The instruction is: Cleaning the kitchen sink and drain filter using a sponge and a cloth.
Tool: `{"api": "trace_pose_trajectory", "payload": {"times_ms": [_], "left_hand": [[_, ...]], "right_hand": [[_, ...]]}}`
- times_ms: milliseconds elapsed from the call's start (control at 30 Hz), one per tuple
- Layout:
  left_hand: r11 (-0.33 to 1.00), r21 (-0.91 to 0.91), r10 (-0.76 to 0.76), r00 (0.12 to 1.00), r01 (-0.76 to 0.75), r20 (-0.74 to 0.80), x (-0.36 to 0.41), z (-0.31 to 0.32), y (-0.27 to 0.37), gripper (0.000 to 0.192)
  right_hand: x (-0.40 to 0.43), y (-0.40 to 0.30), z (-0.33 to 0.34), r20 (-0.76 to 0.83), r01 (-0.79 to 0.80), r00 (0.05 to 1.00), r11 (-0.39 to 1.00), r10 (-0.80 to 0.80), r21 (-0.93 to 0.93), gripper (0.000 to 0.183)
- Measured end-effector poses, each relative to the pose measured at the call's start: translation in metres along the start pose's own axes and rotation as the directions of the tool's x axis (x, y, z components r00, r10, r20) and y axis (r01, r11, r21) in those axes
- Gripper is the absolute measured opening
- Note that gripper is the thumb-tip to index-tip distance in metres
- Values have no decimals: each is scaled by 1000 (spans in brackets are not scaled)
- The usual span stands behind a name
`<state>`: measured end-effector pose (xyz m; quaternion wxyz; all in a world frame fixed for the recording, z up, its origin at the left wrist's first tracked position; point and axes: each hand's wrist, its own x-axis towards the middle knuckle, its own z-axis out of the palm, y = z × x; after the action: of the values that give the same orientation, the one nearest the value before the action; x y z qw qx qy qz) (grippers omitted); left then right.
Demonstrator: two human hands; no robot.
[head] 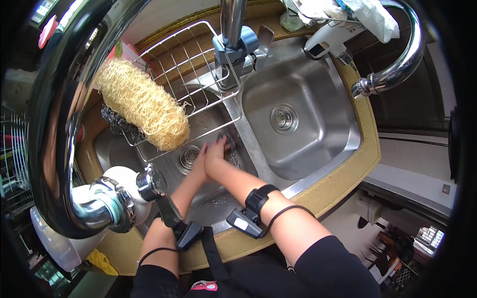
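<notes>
Both my hands are down in the left basin [212,197] of a stainless steel double sink. My right hand [217,149] is by the basin's right wall, fingers curled at a small dark grey object [231,140], too blurred to name. Against my right wrist lies my left hand [202,162]; its fingers are partly hidden, and I see nothing in it. A drain strainer [189,158] is just left of the hands. Water drops dot the basin's floor and wall.
Above the left basin hangs a wire rack [203,87], holding a loofah [143,104] and a dark mesh scourer [119,121]. A chrome faucet [233,22] rises behind the divider. The right basin [309,145] has its own strainer [284,118]. A curved chrome spout [406,63] is at right, a large dark pipe [52,123] at left.
</notes>
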<state>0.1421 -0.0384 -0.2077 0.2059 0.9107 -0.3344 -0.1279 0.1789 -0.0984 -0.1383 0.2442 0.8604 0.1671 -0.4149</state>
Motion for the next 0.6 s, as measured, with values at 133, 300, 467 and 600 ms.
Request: {"api": "trace_pose_trajectory", "payload": {"times_ms": [133, 300, 467, 600], "left_hand": [[999, -6, -31, 988, 32, 152, 0, -45, 14, 66], [773, 409, -468, 871, 484, -147, 57, -38, -20, 61], [808, -298, -518, 854, 508, 51, 41, -26, 22, 48], [812, -341, -475, 876, 473, 83, 54, -23, 10, 48]], "right_hand": [[2, -4, -6, -34, 9, 999, 999, -10, -33, 58], [42, 36, -36, -323, 104, 944, 988, -62, 115, 55], [6, 16, -24, 356, 157, 935, 885, 10, -438, 50], [38, 18, -6, -128, -169, 985, 751, 113, -638, 51]]}}
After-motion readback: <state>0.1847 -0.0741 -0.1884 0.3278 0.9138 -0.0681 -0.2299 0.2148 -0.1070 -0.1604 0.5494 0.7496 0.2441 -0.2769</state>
